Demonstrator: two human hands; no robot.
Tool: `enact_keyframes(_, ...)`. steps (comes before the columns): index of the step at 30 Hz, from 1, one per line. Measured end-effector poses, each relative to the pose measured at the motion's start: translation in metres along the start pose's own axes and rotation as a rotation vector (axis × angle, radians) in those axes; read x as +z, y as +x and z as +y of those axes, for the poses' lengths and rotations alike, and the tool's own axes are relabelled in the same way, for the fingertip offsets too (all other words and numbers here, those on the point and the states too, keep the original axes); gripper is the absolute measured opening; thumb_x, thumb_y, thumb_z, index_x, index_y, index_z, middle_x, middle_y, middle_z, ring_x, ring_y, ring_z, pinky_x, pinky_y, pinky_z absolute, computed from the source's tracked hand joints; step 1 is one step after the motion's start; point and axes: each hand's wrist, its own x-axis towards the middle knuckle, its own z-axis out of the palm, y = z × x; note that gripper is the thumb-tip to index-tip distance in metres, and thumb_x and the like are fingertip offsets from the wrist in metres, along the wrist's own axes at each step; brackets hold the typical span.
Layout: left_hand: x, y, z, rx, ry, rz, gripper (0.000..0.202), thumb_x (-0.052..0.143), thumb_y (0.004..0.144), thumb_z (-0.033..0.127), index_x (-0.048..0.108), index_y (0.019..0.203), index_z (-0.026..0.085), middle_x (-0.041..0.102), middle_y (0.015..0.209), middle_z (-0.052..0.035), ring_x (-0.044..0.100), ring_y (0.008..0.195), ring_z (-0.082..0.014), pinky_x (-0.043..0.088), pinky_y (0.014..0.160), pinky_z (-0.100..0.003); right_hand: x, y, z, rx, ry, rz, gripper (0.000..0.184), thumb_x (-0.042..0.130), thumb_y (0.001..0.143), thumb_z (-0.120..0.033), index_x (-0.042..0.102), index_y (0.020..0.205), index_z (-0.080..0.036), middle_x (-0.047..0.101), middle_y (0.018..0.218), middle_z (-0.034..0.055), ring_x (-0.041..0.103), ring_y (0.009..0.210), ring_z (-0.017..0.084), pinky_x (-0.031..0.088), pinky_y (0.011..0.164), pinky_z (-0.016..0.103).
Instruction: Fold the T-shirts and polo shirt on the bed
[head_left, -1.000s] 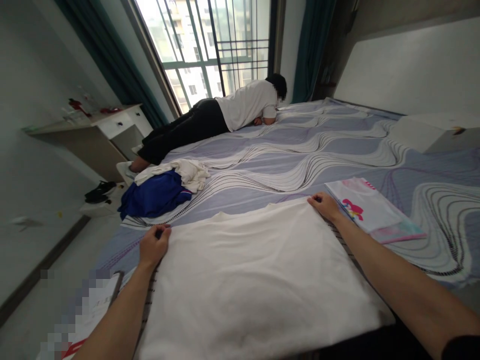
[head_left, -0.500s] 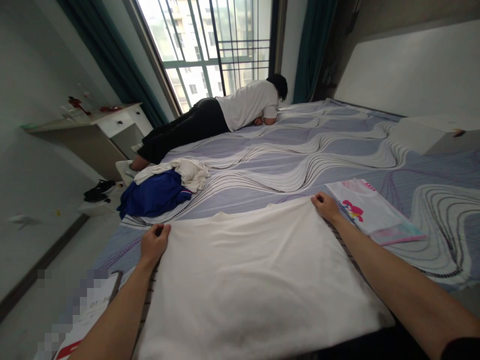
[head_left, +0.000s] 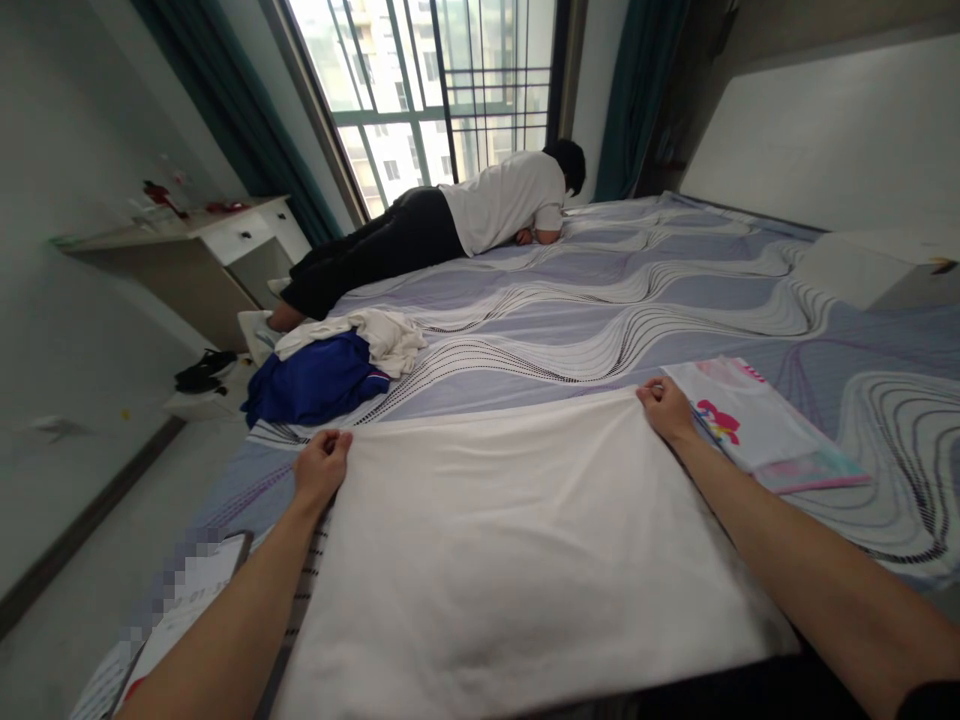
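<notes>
A white cloth garment (head_left: 510, 540), perhaps a shirt, lies spread over the near edge of the bed, its exact kind hard to make out. My left hand (head_left: 322, 465) pinches its far left corner. At the far right corner my right hand (head_left: 666, 408) has its fingers closed on the cloth too. The far edge runs straight between both hands, and shallow creases cross the middle. Just beyond my right hand lies a folded white and pink item (head_left: 757, 425) with a colourful print.
A blue garment (head_left: 315, 380) and a cream one (head_left: 390, 340) lie heaped on the bed (head_left: 525, 350) at left. Behind them a person (head_left: 495, 205) lies along the far side. A white box (head_left: 862, 265) sits at right; a tablet-like screen (head_left: 199, 590) is beside my left forearm.
The garment's far edge, bumpy before, is now pulled straight and taut between my hands. Both hands still grip its corners. The whole view has shifted slightly.
</notes>
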Motion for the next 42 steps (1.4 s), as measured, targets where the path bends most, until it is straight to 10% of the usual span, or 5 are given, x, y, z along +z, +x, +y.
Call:
enact_keyframes(12, -0.015, -0.024, 0.017, 0.011, -0.075, -0.100, 0.046, 0.055, 0.074, 0.050, 0.069, 0.104, 0.017, 0.075, 0.101, -0.0092, 0.068, 0.095, -0.0234, 0.051, 0.090, -0.034, -0.014, -0.015, -0.024, 0.027, 0.022, -0.154, 0.037, 0.058, 0.080, -0.039, 0.059, 0.110, -0.018, 0.071, 0.083, 0.0056, 0.064, 0.080, 0.022, 0.048, 0.079, 0.033)
enact_keyframes(21, -0.118, -0.207, -0.023, -0.164, -0.060, -0.224, 0.042, 0.054, 0.071, 0.063, 0.073, 0.087, 0.030, 0.075, 0.115, -0.0014, 0.065, 0.112, -0.0326, 0.048, 0.102, -0.043, -0.137, -0.181, 0.016, 0.159, -0.076, -0.303, 0.045, 0.054, 0.079, -0.062, 0.072, 0.087, -0.022, 0.076, 0.084, 0.0075, 0.069, 0.080, 0.027, 0.050, 0.072, 0.035)
enact_keyframes(25, -0.136, -0.263, -0.025, -0.208, -0.027, -0.223, 0.038, 0.056, 0.065, 0.067, 0.070, 0.077, 0.033, 0.072, 0.121, -0.0027, 0.062, 0.115, -0.0349, 0.043, 0.107, -0.048, -0.164, -0.245, 0.011, 0.237, -0.185, -0.264, 0.047, 0.059, 0.073, -0.069, 0.074, 0.084, -0.026, 0.076, 0.087, 0.0064, 0.069, 0.085, 0.030, 0.049, 0.073, 0.036)
enact_keyframes(33, -0.142, -0.267, 0.004, -0.254, -0.007, -0.109, 0.048, 0.054, 0.064, 0.069, 0.067, 0.076, 0.025, 0.074, 0.094, -0.0072, 0.068, 0.093, -0.0326, 0.052, 0.090, -0.044, -0.157, -0.244, -0.001, 0.205, -0.045, -0.196, 0.044, 0.053, 0.077, -0.062, 0.070, 0.077, -0.021, 0.076, 0.082, 0.0072, 0.068, 0.080, 0.028, 0.048, 0.072, 0.035)
enact_keyframes(42, -0.137, -0.271, -0.001, -0.174, 0.013, -0.274, 0.046, 0.051, 0.071, 0.066, 0.067, 0.083, 0.025, 0.076, 0.084, -0.0038, 0.071, 0.086, -0.0286, 0.051, 0.077, -0.035, -0.166, -0.244, -0.009, 0.409, 0.287, -0.404, 0.054, 0.078, 0.057, -0.051, 0.067, 0.099, -0.020, 0.076, 0.075, 0.0048, 0.071, 0.073, 0.028, 0.052, 0.065, 0.034)
